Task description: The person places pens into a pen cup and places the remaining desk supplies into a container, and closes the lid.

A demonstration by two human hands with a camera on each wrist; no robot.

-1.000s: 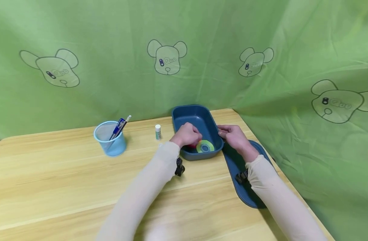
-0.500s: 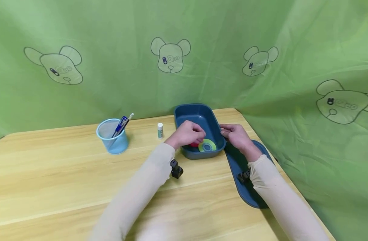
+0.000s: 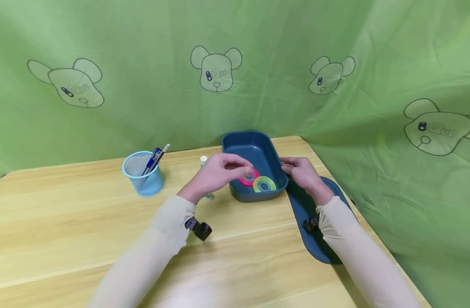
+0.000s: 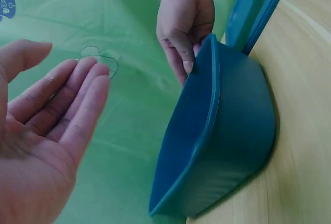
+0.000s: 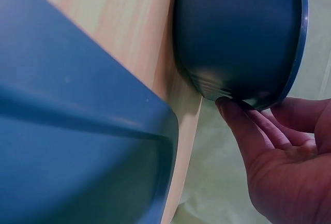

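My left hand holds nothing, its fingers extended and thumb apart in the left wrist view. In the head view it overlaps the left rim of a deep blue plastic box. Inside the box lie a pink round disc and a yellow-green disc, both like flat tape rolls with printed centres. With thumb at the rim and fingers against the outer wall, my right hand grips the box's right side. Beneath my right forearm lies a long blue lid, partly hidden by it.
A light-blue mesh cup with pens stands on the table at left. A white-capped glue stick is partly hidden behind my left hand. A small green-and-white thing shows beneath that wrist. Green cloth hangs behind and right.
My left hand has drawn back leftward and its fingers have opened, uncovering the pink disc. My right hand stays at the box's side.
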